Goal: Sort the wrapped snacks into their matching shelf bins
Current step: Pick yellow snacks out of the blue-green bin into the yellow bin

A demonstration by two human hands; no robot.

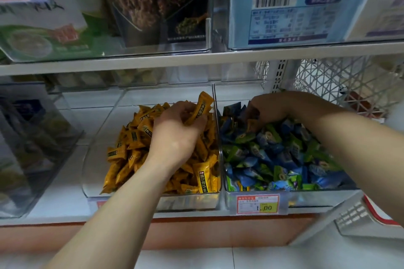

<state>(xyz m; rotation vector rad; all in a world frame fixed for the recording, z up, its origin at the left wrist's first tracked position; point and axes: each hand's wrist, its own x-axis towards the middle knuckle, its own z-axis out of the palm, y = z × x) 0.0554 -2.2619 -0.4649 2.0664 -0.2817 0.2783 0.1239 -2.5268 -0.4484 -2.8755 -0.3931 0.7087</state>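
The left hand (177,135) has its grip curled tight on an orange snack (200,109), just above the orange pile (131,148) in the left bin (96,142). The right hand (275,107) digs into the blue and green snacks (273,155) in the right bin (317,195). Its fingertips are buried, so I cannot tell whether that grip holds anything. The bins touch side by side, and the upper shelf (153,61) hangs over their far ends.

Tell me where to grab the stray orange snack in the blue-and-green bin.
Pinch the exposed upper end of the orange snack from above. It sticks up out of the blue and green packs, its lower part buried, and the right hand is right above it.
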